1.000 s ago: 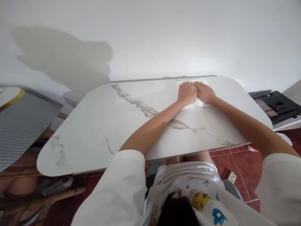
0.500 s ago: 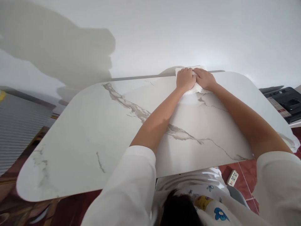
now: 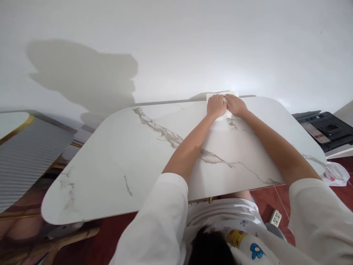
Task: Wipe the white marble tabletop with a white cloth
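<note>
White cloth (image 3: 226,115) shifted to far edge of table (image 3: 104,162); left hand (image 3: 217,105), right hand (image 3: 235,105) pressing it, grip unclear.

The shirt (image 3: 209,213) is loose and white, with wide, plain sleeves (image 3: 158,217) above bare forearms (image 3: 190,147). Printed on its front is a blue flower (image 3: 256,251) with a pale centre; up and left of that flower is a yellow figure (image 3: 235,237), and above the flower a small, dark-outlined insect (image 3: 244,222).
</note>
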Demonstrator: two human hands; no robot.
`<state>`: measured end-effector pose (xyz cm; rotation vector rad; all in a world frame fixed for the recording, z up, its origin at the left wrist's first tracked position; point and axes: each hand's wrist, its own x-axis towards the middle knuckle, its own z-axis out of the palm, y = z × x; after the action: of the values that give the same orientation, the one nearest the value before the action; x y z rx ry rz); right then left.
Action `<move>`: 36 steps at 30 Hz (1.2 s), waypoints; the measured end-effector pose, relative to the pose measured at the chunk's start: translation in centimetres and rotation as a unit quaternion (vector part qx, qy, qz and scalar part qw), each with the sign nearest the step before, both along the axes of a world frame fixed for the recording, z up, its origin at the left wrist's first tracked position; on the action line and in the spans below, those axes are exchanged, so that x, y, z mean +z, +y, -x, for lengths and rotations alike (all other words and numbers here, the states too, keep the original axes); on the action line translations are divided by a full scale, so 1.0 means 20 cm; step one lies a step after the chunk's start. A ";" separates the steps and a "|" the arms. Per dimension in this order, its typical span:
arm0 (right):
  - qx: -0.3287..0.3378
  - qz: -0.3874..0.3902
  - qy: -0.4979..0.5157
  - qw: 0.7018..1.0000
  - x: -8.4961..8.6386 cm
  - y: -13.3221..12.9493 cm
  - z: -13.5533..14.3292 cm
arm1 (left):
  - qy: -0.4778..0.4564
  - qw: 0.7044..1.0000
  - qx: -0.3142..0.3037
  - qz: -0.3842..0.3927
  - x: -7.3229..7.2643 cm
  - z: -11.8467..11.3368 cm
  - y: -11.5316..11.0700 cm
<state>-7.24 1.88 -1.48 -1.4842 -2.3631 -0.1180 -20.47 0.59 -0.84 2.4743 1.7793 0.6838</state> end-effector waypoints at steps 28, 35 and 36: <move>0.006 0.022 -0.030 0.999 0.02 -0.91 -0.03 | 0.052 0.998 -0.027 0.007 0.03 0.00 -0.89; 0.005 0.002 -0.029 1.000 0.00 -1.24 -0.06 | 0.041 0.997 -0.065 0.003 0.02 0.00 -1.17; 0.003 0.005 -0.032 0.999 0.00 -1.27 -0.07 | 0.037 0.997 -0.067 0.003 0.02 0.00 -1.20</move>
<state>-5.84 -23.48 -1.39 -1.4997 -2.4199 -0.1552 -20.40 -23.34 -0.51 2.6186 1.6166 0.5853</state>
